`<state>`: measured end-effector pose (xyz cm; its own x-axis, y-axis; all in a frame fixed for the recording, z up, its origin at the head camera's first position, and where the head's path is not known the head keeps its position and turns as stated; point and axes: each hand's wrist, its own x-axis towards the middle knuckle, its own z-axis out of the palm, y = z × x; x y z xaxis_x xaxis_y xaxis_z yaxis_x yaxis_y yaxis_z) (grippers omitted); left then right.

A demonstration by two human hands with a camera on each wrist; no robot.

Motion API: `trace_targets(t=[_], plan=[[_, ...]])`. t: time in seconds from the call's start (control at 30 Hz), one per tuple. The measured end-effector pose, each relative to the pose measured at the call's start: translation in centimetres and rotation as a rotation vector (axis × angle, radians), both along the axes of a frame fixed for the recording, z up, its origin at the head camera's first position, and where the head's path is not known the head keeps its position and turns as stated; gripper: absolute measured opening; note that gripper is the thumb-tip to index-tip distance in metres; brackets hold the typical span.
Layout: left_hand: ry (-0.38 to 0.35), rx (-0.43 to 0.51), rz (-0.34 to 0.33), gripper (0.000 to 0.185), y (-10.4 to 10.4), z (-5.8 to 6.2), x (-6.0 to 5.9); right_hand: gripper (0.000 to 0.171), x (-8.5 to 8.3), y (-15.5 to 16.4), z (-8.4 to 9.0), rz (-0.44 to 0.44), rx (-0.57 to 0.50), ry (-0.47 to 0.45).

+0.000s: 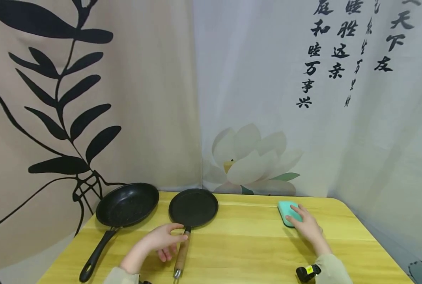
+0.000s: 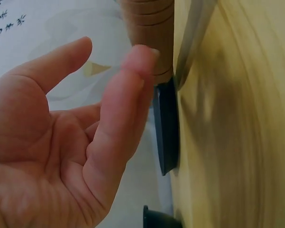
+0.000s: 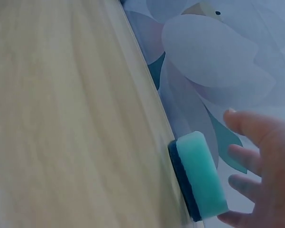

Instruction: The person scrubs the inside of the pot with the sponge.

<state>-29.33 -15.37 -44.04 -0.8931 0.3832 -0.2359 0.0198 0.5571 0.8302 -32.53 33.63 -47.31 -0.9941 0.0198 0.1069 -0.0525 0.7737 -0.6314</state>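
A flat black pan (image 1: 193, 207) with a wooden handle (image 1: 182, 252) lies on the table, its handle toward me. My left hand (image 1: 163, 240) hovers at the top of that handle, thumb and fingers parted and not wrapped round it. In the left wrist view, the left hand's (image 2: 61, 147) fingers overlap the edge of the wooden handle (image 2: 154, 28). At the right, a turquoise sponge (image 1: 289, 213) with a dark scouring layer underneath sits near the back edge. Over it reaches my right hand (image 1: 306, 225), and its spread fingers stand beside the sponge (image 3: 199, 171) in the right wrist view.
A deeper black frying pan (image 1: 127, 205) stands at the left, its black handle (image 1: 96, 256) pointing toward me. The wooden table (image 1: 246, 244) ends at the back against a printed curtain (image 1: 154, 98). The right hand's sleeve bears a small black device (image 1: 307, 273).
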Motion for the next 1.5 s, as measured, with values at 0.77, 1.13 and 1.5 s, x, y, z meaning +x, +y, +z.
trace_targets(t=[0.77, 1.13, 1.5], plan=[[-0.049, 0.002, -0.041, 0.081, 0.6, -1.0, 0.5, 0.061, 0.4, 0.3, -1.1, 0.000, 0.000, -0.022], [0.020, 0.023, -0.115, 0.081, 2.3, -1.0, 1.3, 0.059, 0.7, 0.1, -0.3, -0.025, -0.041, -0.020], [0.087, -0.041, -0.183, 0.070, 4.9, -0.3, 3.3, 0.058, 0.6, -0.1, -0.3, -0.097, 0.059, 0.016]])
